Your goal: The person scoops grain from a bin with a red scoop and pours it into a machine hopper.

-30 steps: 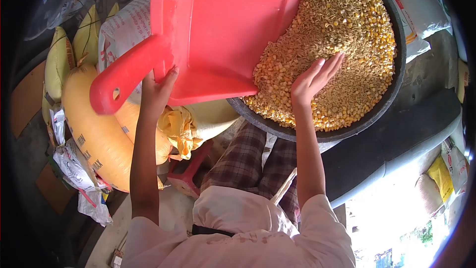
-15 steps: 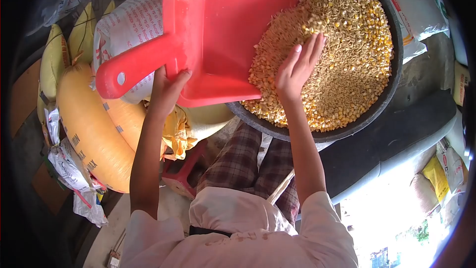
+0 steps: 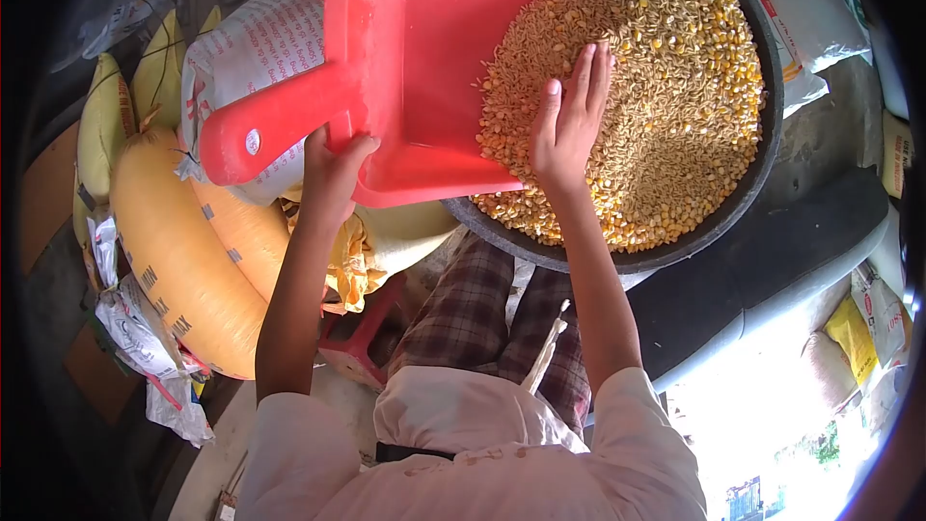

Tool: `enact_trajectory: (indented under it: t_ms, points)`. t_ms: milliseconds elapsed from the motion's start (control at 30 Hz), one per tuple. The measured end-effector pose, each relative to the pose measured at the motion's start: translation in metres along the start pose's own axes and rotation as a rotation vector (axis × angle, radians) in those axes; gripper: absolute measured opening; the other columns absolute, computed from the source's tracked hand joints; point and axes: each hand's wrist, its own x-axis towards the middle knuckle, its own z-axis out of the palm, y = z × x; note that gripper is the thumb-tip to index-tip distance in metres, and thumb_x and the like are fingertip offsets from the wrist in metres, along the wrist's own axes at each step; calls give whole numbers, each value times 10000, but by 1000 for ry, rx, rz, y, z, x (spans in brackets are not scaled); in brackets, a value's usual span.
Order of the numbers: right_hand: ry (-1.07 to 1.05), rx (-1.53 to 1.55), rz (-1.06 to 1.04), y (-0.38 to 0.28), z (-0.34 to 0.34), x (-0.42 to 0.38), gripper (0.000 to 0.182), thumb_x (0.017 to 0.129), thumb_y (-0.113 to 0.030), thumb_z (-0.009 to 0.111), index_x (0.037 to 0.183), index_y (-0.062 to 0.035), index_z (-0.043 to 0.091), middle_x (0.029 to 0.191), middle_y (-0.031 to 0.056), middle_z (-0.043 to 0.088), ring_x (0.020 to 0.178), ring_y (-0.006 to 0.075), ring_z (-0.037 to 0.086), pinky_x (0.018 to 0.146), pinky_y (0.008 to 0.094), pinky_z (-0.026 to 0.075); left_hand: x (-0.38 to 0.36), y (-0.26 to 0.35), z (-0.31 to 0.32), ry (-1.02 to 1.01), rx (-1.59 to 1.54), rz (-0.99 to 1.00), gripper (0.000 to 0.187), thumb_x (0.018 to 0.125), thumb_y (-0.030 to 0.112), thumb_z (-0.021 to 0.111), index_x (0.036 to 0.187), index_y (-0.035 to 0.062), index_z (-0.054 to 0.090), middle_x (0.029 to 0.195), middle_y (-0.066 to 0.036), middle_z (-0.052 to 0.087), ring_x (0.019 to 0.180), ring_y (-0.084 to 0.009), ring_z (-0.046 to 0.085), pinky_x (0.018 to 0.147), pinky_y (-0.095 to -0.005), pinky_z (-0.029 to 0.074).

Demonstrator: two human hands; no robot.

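Note:
My left hand (image 3: pixel 336 172) grips a red plastic dustpan (image 3: pixel 449 68) at the base of its handle, thumb on the near rim. The pan's open mouth faces right and rests over a round dark tub (image 3: pixel 675 256). Unhusked rice grain (image 3: pixel 666 77) mixed with yellow corn kernels (image 3: pixel 656 222) fills the tub. My right hand (image 3: pixel 571 125) lies on the grain just right of the dustpan's mouth, its fingers stretched out and pointing away from me. Some grain sits at the lip of the pan, whose floor is otherwise bare.
Orange bulging sacks (image 3: pixel 183 251) and a white printed sack (image 3: pixel 256 77) stand at the left. A red plastic stool (image 3: pixel 362 333) is below the dustpan. A long black cushion-like seat (image 3: pixel 772 270) runs right of the tub, with white bags (image 3: pixel 810 5) beyond it.
My right hand has moved slightly left, toward the dustpan's mouth, pushing grain against its lip. The dustpan and left hand have shifted a little right.

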Motion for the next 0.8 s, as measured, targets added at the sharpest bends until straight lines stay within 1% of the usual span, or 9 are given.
enact_trajectory:
  t_ms: [67, 267, 367, 500, 567, 633, 700, 733, 800]
  points:
    - [-20, -3, -15, -1, -1, -1, 502, 843, -233, 335, 1218, 83, 228, 1284, 237, 193, 1198, 382, 159, 982, 424, 146, -2, 0, 0, -4, -76, -4, 384, 658, -41, 517, 1028, 16, 429, 902, -52, 503, 802, -127, 508, 705, -266, 433]
    - [-131, 153, -41, -5, 2, -1, 499, 849, -255, 331, 1215, 74, 252, 1273, 231, 233, 1202, 354, 185, 983, 400, 158, -5, 1, -9, 31, -88, -98, 370, 651, -49, 504, 1009, 18, 436, 866, -52, 505, 785, -138, 512, 705, -281, 439]
    - [-151, 151, -54, -7, -2, 0, 495, 848, -248, 329, 1215, 74, 253, 1278, 229, 227, 1202, 349, 190, 984, 395, 157, -7, -2, -10, 33, -135, -81, 366, 651, -52, 497, 1005, 18, 438, 847, -47, 504, 774, -139, 513, 704, -285, 440]
    - [-152, 353, -64, -14, -11, 1, 502, 842, -249, 331, 1220, 71, 249, 1285, 223, 218, 1207, 338, 186, 986, 387, 149, -8, -11, -20, -37, -146, -87, 422, 659, -42, 487, 1067, 32, 411, 940, -54, 490, 855, -156, 506, 756, -309, 434]
    - [-41, 482, -165, -14, -13, 1, 515, 831, -251, 334, 1226, 66, 243, 1289, 220, 215, 1211, 331, 185, 988, 383, 139, -11, -15, -21, -36, -197, -75, 437, 657, -44, 480, 1081, 27, 402, 987, -76, 485, 906, -183, 502, 792, -332, 431]
    - [-25, 482, -133, -29, -27, 3, 539, 826, -284, 323, 1231, 61, 239, 1289, 218, 217, 1214, 333, 177, 988, 394, 130, -15, -15, -17, -21, -252, -78, 427, 652, -51, 482, 1066, 24, 411, 955, -70, 493, 876, -174, 509, 767, -322, 438]
    - [120, 353, -241, -28, -28, 3, 567, 855, -386, 155, 1246, 17, 232, 1293, 176, 241, 1227, 287, 164, 1001, 384, 122, -19, -16, -13, -5, -310, -84, 418, 647, -57, 485, 1052, 21, 420, 924, -64, 501, 845, -165, 516, 742, -312, 445]
    - [160, 319, -241, -29, -31, 3, 604, 846, -433, 121, 1254, 2, 215, 1302, 156, 231, 1227, 278, 165, 1006, 386, 116, -20, -17, -13, -8, -328, -99, 432, 645, -57, 485, 1064, 22, 413, 941, -71, 499, 865, -175, 513, 754, -326, 445]
    - [225, 329, -233, -33, -39, 4, 620, 841, -455, 117, 1257, -6, 212, 1305, 149, 228, 1226, 274, 167, 1007, 388, 114, -21, -18, -11, -12, -350, -106, 447, 643, -57, 485, 1076, 24, 405, 958, -77, 496, 884, -185, 511, 766, -340, 444]
